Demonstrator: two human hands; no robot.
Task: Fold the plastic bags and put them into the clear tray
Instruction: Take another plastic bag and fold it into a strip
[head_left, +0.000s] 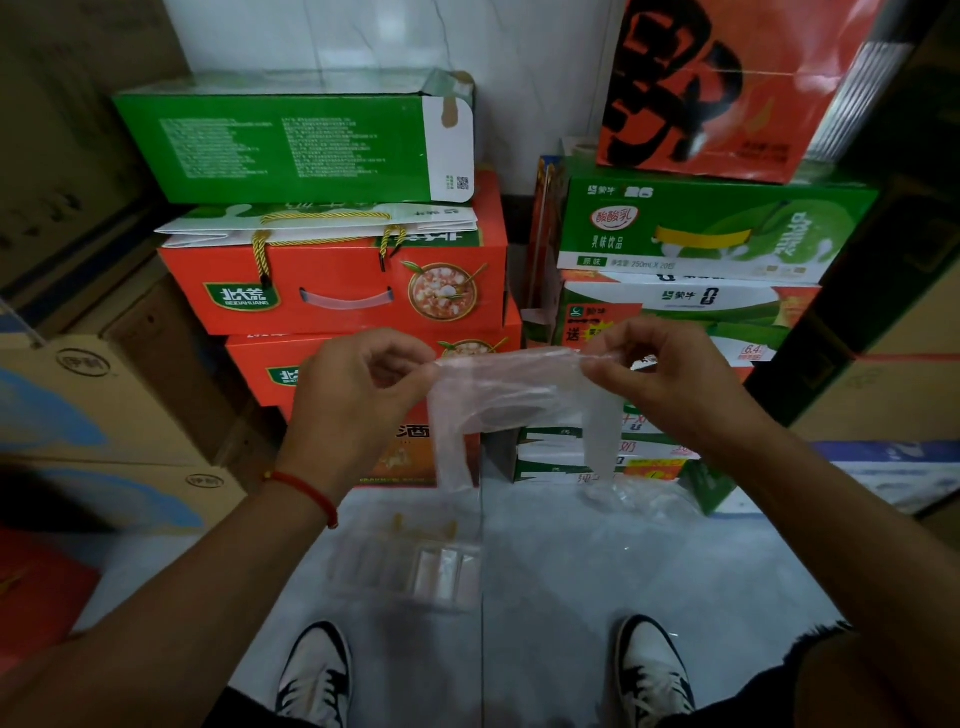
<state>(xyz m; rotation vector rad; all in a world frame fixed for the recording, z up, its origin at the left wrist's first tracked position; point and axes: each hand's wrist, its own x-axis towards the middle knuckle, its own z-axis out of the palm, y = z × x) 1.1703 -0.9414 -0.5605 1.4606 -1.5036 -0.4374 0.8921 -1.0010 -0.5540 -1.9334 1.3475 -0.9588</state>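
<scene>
A thin translucent plastic bag (511, 400) hangs in the air, stretched between both hands. My left hand (353, 395) pinches its top left edge and my right hand (670, 379) pinches its top right edge. The bag's two handle loops dangle downward. On the floor below lies the clear tray (363, 566), with folded white bags (444, 574) in its right part. Another loose clear bag (636, 496) lies crumpled on the floor to the right.
Stacked red and green cartons (337, 280) stand against the wall ahead, with more green cartons (701, 234) to the right. Brown cardboard boxes (93, 395) crowd the left side. My two shoes (317, 675) stand on the pale tiled floor.
</scene>
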